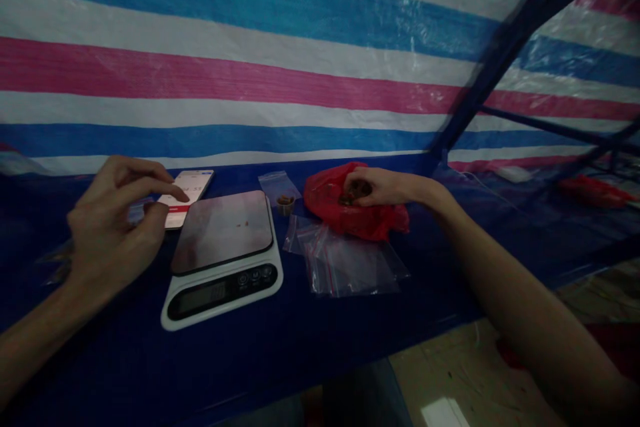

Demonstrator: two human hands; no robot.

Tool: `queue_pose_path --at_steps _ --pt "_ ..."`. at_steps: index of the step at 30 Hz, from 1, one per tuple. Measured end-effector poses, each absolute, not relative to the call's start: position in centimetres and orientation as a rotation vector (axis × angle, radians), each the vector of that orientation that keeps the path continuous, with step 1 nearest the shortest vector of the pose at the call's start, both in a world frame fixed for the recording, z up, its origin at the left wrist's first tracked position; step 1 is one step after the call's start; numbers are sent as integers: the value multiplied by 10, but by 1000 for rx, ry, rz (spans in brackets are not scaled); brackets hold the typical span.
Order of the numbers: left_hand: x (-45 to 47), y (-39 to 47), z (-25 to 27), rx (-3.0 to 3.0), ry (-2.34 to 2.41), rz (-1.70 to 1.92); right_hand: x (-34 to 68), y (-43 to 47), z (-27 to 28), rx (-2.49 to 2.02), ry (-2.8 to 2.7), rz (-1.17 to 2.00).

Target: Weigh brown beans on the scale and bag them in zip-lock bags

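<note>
The right hand [370,188] reaches into the mouth of a red plastic bag [350,210] that lies on the blue-covered table [125,347], at about 2 o'clock from the scale [223,257]; its grip is closed on a small clump of brown pieces [350,198], pinched between fingertips and thumb. The pieces look small, loose and light, so they seem likely to spill from a slack pinch, and a cupped grasp from above would probably hold them better; the bag itself is thin, soft film that crumples and shifts, best held at its rim. The left hand [113,223] hovers over the table at 9 o'clock from the scale, fingers curled towards the thumb with nothing clearly held, just before a lit phone [187,195]. At 12 o'clock from the scale a small clear bag [281,192] holds a few brown bits, and at 3 o'clock lies a pile of empty zip bags [345,260], slick and floppy. A few crumbs sit on the scale's plate
</note>
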State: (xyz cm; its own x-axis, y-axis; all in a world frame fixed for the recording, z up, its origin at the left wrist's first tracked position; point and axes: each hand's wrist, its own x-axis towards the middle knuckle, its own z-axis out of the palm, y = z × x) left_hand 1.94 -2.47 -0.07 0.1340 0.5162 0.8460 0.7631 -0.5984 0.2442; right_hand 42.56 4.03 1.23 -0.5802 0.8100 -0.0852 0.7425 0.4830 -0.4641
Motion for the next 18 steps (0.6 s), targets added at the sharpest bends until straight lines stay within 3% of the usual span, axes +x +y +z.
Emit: queue_pose_path --at_steps 14,18 --pt "19 -25 -1 -2244 -1296 -1480 428 38 26 -1273 -2512 447" --pt "19 -25 -1 -2262 -1291 -1484 427 29 41 -1190 -2399 503"
